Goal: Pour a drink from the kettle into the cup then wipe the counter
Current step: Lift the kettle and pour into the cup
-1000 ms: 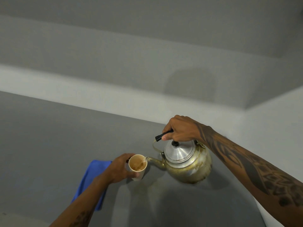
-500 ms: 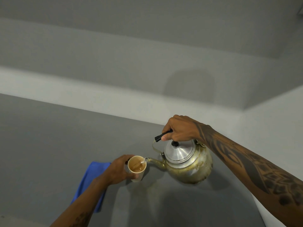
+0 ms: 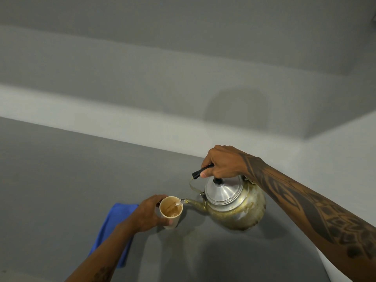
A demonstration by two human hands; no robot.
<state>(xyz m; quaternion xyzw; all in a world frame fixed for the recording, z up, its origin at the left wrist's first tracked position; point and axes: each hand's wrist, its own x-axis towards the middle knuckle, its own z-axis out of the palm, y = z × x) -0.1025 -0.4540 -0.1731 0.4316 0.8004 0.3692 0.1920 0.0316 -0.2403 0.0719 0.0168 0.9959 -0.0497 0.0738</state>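
A tarnished metal kettle (image 3: pixel 236 208) with a shiny lid is tilted to the left above the grey counter (image 3: pixel 61 180). My right hand (image 3: pixel 222 162) grips its black handle from above. A thin stream runs from the spout into a cream cup (image 3: pixel 170 212) that holds brown drink. My left hand (image 3: pixel 147 214) wraps around the cup from the left, and the cup's base is on or just above the counter. A blue cloth (image 3: pixel 110 226) lies flat on the counter, partly hidden under my left forearm.
A pale ledge (image 3: pixel 101 121) runs along the back of the counter, with a grey wall above it. A white wall (image 3: pixel 345 151) closes the right side. A faint yellowish stain (image 3: pixel 189 239) shows on the counter below the cup and kettle.
The kettle stays tilted and keeps pouring, and the drink level in the cup has risen slightly. Both hands hold nearly the same places.
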